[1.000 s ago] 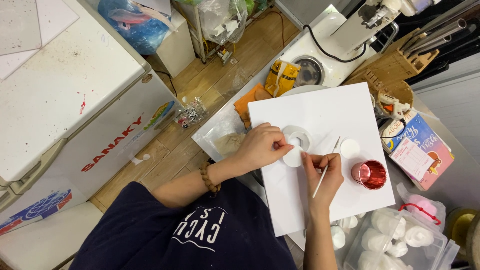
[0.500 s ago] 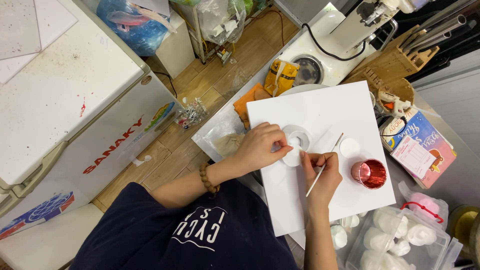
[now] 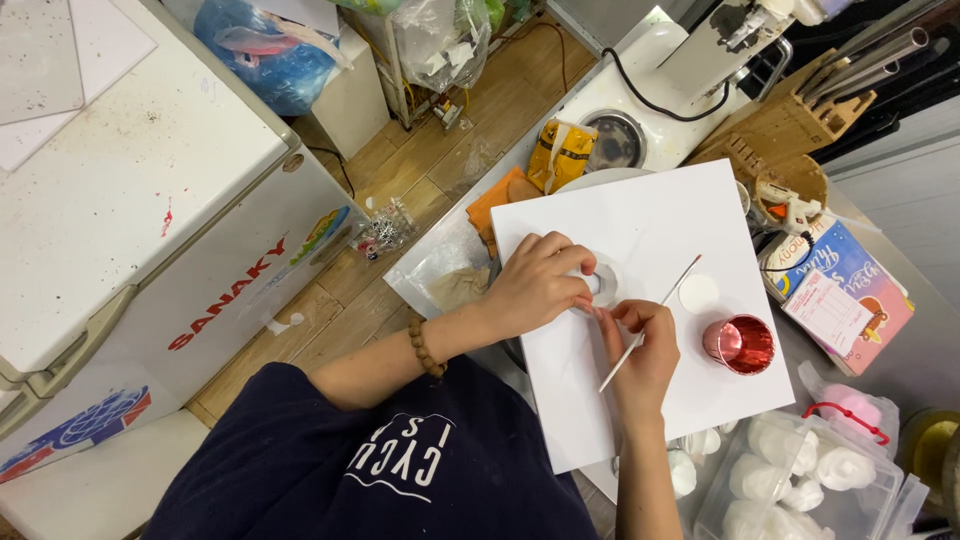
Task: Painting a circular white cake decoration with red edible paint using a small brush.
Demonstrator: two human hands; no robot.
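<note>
**Left hand pinned white ring, right hand held stick, both on the board**

Left hand (image 3: pixel 535 285) was closed over a small white ring (image 3: pixel 603 283) near the middle of the white board (image 3: pixel 650 220), fingers curled on its rim. Right hand (image 3: pixel 640 345) sat just below the ring, pinched on a thin white stick (image 3: pixel 650 322) that slanted up and away from the ring. Fingertips of the two hands were touching or nearly so; couldn't tell which.

A red metallic cup (image 3: pixel 740 343) stood on the board right of the ring, close to the right hand. A white disc (image 3: pixel 698 293) lay between ring and cup.

Risks, as I judged them:
- Stick's upper end pointed toward disc and cup; a wide swing could knock the cup over.
- Ring looked small and light, could skate on the smooth board if the left-hand grip eased.
- Ring mostly hidden under the fingers, so its state was unclear.
</note>
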